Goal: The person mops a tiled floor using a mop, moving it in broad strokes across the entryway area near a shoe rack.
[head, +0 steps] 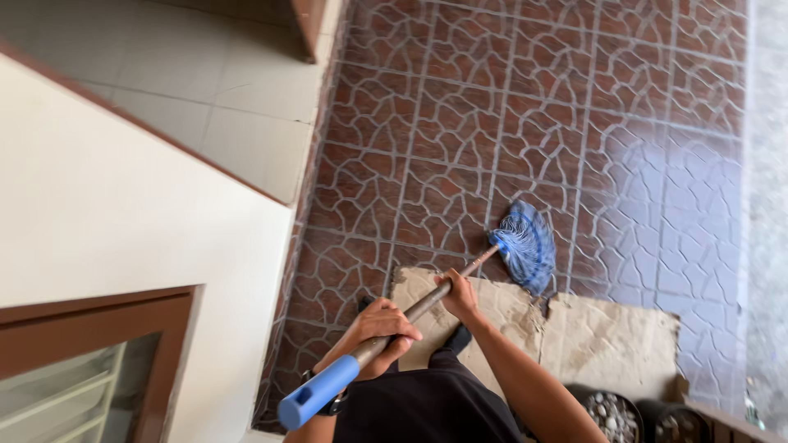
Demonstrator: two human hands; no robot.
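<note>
A broom with a fan of blue bristles (525,244) rests its head on the brown patterned floor tiles (460,123). Its brown handle (427,302) runs down toward me and ends in a blue grip (316,398). My left hand (373,332) is wrapped around the handle just above the blue grip, with a dark band on the wrist. My right hand (456,295) grips the handle lower down, closer to the bristles, its forearm reaching in from the lower right. Both hands hover over a flattened piece of cardboard (607,336) lying on the floor.
A white wall (123,213) with a brown-framed window (98,361) stands close on the left. Pale tiles (213,90) lie beyond it. Two dark pots with pebbles (611,414) sit at the lower right beside the cardboard. The floor on the right looks wet and shiny.
</note>
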